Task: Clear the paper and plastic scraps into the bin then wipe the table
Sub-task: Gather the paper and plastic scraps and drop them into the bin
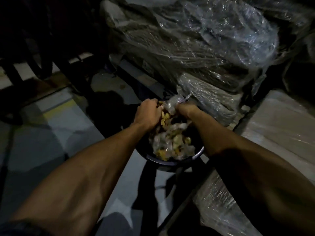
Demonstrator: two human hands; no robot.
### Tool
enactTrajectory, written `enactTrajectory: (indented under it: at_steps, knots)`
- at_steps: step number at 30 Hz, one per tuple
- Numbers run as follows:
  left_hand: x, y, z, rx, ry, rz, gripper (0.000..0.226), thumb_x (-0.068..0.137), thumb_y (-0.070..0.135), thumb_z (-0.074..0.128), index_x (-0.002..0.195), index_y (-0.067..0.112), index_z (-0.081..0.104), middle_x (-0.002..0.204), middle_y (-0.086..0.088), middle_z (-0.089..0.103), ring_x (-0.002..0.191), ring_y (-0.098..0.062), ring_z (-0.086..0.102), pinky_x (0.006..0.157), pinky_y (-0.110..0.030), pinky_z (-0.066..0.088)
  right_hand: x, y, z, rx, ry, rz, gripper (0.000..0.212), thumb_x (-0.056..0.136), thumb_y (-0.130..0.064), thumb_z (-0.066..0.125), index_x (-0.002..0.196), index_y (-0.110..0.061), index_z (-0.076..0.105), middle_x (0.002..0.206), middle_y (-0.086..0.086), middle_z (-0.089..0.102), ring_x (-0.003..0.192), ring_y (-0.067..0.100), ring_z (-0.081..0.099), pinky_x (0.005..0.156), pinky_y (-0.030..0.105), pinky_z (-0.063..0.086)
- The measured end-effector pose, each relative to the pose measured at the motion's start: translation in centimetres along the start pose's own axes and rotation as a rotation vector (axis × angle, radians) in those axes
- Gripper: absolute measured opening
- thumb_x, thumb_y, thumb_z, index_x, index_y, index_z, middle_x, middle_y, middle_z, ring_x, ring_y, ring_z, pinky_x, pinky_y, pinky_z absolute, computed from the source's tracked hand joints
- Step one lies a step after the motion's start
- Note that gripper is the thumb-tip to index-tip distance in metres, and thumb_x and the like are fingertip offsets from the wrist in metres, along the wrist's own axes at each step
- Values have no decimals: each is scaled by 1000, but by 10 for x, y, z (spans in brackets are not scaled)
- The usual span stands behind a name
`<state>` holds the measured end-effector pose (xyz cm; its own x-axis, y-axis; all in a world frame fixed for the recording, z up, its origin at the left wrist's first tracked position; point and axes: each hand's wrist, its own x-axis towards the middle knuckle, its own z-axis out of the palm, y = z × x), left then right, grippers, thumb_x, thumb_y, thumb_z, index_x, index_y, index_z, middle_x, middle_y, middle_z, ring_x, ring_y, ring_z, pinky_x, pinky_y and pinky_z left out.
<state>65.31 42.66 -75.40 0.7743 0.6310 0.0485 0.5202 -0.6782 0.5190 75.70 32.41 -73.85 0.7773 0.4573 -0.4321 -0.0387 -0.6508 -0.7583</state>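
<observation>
Still on the binning step: left hand [149, 114] and right hand [183, 109], fingers gripping crinkly scraps [167, 106], sit over the full bin [170, 161] mid-frame. Next: let go, push down.

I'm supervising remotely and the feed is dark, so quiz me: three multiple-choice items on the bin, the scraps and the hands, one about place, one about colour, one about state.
1. Where is the bin?
A. on a shelf
B. on the floor below both hands
C. on a chair

2. What colour are the paper bits among the scraps?
A. yellowish
B. bright red
C. blue

3. What is the left hand doing?
A. hanging open at the side
B. wiping with a cloth
C. gripping scraps over the bin

Key: 1 B, its dark rim shows under the forearms; 2 A, yellow pieces lie mixed with clear plastic; 3 C, its fingers curl round scraps, as do those of the right hand.
</observation>
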Motion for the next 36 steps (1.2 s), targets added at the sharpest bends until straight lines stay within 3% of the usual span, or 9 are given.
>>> enactTrajectory:
  at_steps: [3, 6, 11, 18, 24, 27, 32, 34, 36]
  knots:
    - [-4, -3, -4, 140, -45, 162, 21, 96, 29, 53, 106, 13, 62, 109, -11, 57, 102, -31, 58, 76, -36, 43, -1, -6, -3, -239, 60, -131, 12, 87, -20, 59, 88, -10, 65, 96, 10, 67, 88, 27, 64, 77, 33, 54]
    - [-10, -9, -2, 287, -60, 306, 25, 86, 28, 64, 108, 15, 63, 118, -7, 48, 104, -29, 51, 83, -40, 49, -22, 1, -1, -382, 87, -269, 10, 87, -14, 55, 80, -18, 62, 89, 6, 64, 89, 28, 64, 75, 32, 50]
    - [-19, -4, -11, 431, -117, 355, 29, 87, 24, 56, 113, 14, 65, 113, -10, 61, 104, -31, 56, 85, -40, 47, -32, 17, -3, -597, 182, -355, 32, 83, -14, 55, 115, -15, 61, 111, 13, 66, 99, 34, 63, 81, 40, 54]
    - [-56, 27, -76, 351, -117, 192, 34, 90, 23, 45, 118, 13, 63, 116, -10, 62, 107, -32, 56, 88, -41, 45, -95, -19, -26, -830, 132, -490, 33, 89, -21, 48, 120, -16, 59, 121, 11, 62, 107, 34, 59, 84, 39, 49]
    - [-102, 96, -207, 68, -87, -85, 37, 94, 23, 45, 126, 16, 62, 123, -10, 62, 113, -31, 56, 94, -40, 47, -201, -112, -83, -857, 120, -564, 31, 93, -28, 43, 117, -17, 59, 117, 7, 66, 104, 29, 63, 84, 35, 49]
    - [-129, 143, -295, -179, -79, -330, 32, 97, 22, 47, 124, 17, 63, 125, -10, 63, 116, -31, 56, 95, -37, 48, -266, -178, -120, -716, 39, -495, 27, 93, -25, 42, 112, -18, 60, 116, 8, 65, 105, 31, 61, 85, 38, 50]
    - [-178, 211, -420, -477, -45, -545, 21, 99, 22, 49, 112, 18, 65, 113, -6, 66, 104, -27, 61, 82, -28, 46, -370, -285, -161, -180, -43, -209, 25, 96, -24, 47, 110, -19, 67, 114, 6, 68, 112, 28, 60, 94, 32, 44]
    - [-190, 230, -460, -575, 37, -598, 16, 100, 20, 49, 103, 21, 64, 108, -7, 67, 95, -25, 60, 81, -30, 47, -399, -323, -166, 151, -85, -61, 21, 96, -22, 48, 90, -16, 68, 98, 6, 69, 109, 33, 61, 93, 40, 47]
    - [-201, 240, -498, -658, 125, -646, 14, 99, 19, 49, 95, 23, 62, 102, -7, 67, 92, -24, 60, 84, -34, 49, -422, -355, -168, 370, -139, 71, 19, 99, -25, 47, 95, -16, 64, 103, 10, 69, 109, 35, 61, 92, 47, 49]
